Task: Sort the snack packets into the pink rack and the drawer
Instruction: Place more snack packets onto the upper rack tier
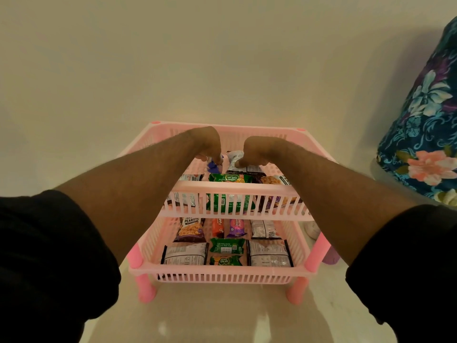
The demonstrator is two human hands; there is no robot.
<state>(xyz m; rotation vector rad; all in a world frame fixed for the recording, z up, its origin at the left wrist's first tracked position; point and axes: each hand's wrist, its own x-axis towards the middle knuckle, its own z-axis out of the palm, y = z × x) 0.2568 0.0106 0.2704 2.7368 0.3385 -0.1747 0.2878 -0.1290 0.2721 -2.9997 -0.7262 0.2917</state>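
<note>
A pink two-tier rack (232,188) stands on the pale floor against the wall. Both my hands reach down into its top tier. My left hand (206,143) pinches a blue-purple packet (213,166). My right hand (256,151) grips a silver and black packet (233,160). In front of them in the top tier lie a green biscuit packet (231,179) and a peanut packet (268,180). The bottom tier holds several packets, among them a peanuts packet (190,230), an orange one (218,227) and green ones (227,246). No drawer is in view.
A blue floral cloth (425,125) drapes over something at the right, close to the rack's right side. A plain cream wall (197,58) rises behind the rack. Pale floor (222,318) lies in front of the rack.
</note>
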